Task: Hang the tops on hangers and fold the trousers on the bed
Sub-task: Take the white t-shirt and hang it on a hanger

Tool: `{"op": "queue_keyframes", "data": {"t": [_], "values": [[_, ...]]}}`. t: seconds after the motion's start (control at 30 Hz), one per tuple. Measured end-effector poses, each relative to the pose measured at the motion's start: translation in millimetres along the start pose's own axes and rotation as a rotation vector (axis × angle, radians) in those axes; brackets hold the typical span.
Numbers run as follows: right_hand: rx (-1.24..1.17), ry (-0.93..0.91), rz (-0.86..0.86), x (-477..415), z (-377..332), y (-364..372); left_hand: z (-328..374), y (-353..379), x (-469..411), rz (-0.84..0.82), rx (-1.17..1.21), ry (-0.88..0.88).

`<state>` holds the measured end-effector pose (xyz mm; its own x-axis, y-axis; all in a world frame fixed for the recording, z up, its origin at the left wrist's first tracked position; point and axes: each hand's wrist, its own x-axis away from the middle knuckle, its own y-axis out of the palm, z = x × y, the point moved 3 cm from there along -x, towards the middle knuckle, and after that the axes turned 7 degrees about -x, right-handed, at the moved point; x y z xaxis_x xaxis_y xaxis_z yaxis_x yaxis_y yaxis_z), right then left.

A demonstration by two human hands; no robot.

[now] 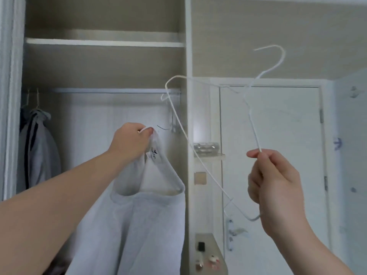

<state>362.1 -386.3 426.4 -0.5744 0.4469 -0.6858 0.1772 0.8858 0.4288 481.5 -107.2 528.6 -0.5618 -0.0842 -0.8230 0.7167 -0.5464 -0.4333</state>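
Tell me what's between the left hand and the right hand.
Head view: only the white wire hanger, pinched by the right hand, slants across that gap; the left hand holds up the grey top.

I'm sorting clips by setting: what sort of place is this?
Probably a bedroom: an open wardrobe with a hanging rail and a grey hooded top, a white door beside it, a wire hanger in the right hand.

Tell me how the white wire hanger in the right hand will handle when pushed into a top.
Probably very light: the right hand holds the white wire hanger up by a pinch on one arm. Its thin wire looks likely to flex under a push. Pinched off-centre, it may swing or twist.
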Motion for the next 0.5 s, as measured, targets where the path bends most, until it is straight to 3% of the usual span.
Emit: {"op": "queue_keyframes", "data": {"t": [0.13,0.3,0.5], "values": [[0.004,0.14,-0.057,24,-23,-79,43,7,38,-0.047,-0.079,0.01],[0.056,0.502,-0.087,26,-18,-163,82,31,109,-0.202,-0.111,-0.025],[0.093,0.508,-0.205,85,-26,-250,102,72,213,-0.392,-0.09,-0.11]]}}
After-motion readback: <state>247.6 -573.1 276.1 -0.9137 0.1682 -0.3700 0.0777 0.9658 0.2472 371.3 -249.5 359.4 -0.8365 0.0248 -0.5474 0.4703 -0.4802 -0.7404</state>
